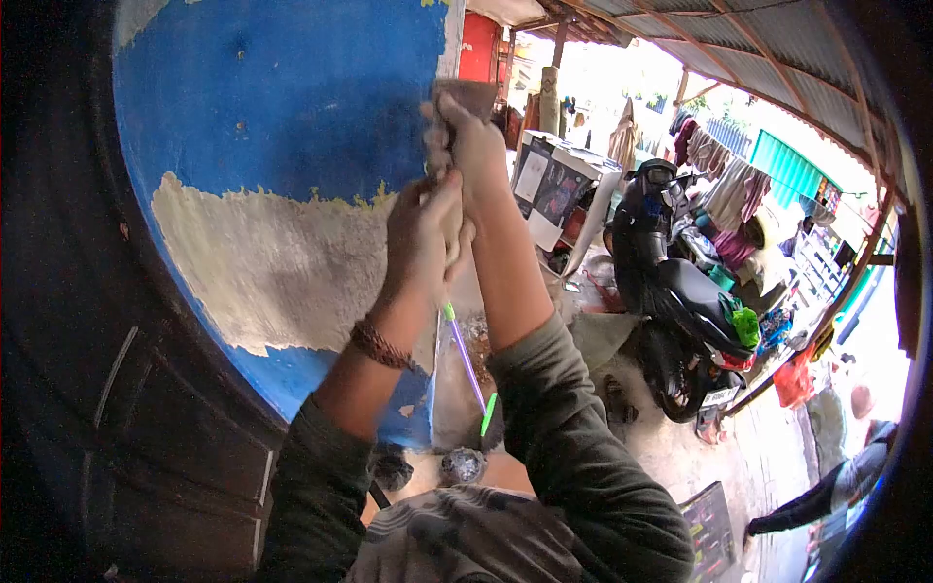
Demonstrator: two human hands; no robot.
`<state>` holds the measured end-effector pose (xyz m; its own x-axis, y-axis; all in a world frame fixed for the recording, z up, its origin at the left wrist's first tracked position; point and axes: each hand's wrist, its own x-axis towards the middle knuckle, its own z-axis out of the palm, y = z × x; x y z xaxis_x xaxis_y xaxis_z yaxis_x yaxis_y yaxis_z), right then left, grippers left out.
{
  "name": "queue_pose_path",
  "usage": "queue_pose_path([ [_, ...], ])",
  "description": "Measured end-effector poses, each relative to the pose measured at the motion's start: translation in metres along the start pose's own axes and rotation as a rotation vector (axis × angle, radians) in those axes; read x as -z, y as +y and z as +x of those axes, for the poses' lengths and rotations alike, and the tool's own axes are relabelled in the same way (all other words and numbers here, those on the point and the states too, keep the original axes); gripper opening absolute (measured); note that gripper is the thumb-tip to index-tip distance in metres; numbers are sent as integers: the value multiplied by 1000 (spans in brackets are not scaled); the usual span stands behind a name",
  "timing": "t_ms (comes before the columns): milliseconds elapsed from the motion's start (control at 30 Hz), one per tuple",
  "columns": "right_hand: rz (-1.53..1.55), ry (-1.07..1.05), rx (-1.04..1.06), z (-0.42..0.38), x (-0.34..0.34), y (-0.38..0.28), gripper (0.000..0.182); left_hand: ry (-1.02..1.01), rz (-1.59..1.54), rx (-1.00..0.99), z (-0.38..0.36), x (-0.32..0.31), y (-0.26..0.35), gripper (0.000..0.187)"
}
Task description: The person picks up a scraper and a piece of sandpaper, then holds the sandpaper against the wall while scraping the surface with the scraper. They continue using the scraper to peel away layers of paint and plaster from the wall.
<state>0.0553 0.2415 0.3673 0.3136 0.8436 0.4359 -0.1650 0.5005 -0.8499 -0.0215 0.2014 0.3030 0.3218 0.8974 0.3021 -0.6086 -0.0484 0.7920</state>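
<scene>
Both my arms reach up to the corner edge of a wall painted blue, with a bare, rough grey patch across its middle. At the corner I hold what looks like a scraper with a wide grey-brown blade. My right hand is closed just below the blade, the thumb against it. Lower down, my left hand is closed around the tool's lower part, close against my right hand. The handle is mostly hidden by my fingers.
A purple and green stick leans below my hands. Beyond stand a printed carton and a black motorbike. Clothes hang behind. A person is at the far right. A dark panelled surface is at left.
</scene>
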Motion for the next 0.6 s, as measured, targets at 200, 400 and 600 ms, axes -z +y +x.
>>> queue_pose_path([
  [200, 206, -200, -60, 35, 4, -17, 27, -88, -60, 24, 12, -15, 27, 22],
  [400, 90, -39, -58, 8, 7, 6, 26, 93, -22, 12, 2, -10, 3, 24],
  [600, 139, -116, -52, 23, 3, -18, 26, -87, -36, -38, 14, -14, 17, 25],
])
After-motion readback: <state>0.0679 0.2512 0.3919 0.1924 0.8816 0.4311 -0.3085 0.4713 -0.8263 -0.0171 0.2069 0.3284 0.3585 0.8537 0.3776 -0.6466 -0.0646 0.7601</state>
